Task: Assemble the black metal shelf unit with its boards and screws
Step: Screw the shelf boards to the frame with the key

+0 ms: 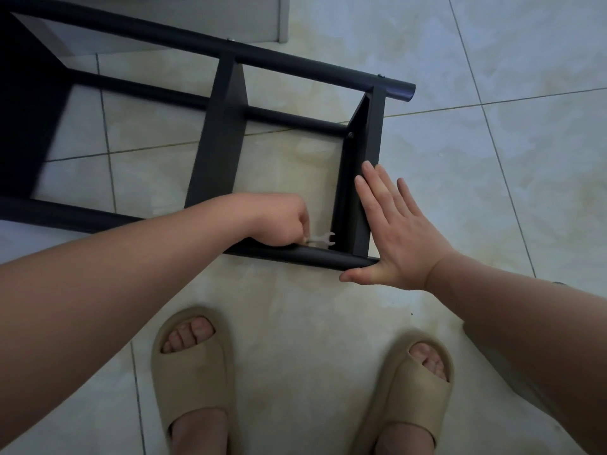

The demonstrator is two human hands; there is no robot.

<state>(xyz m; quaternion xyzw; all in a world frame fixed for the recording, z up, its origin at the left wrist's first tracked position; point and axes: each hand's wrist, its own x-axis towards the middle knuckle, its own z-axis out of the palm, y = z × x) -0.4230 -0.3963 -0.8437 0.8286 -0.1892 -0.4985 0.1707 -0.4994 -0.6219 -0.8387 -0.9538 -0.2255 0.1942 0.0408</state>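
The left hand (282,221) pinches the wrench (323,239) at the tube (328,258); the right hand (394,231), flat and released, braces the board (371,142). Press firmly, turn in short strokes.

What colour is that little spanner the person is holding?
The spanner is pale silver, seen in the head view, pinched by the left hand.

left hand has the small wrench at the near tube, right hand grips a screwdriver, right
Not quite. In the head view the right hand holds no screwdriver; it lies flat and open against the end board. The left hand does pinch the small wrench at the near tube.
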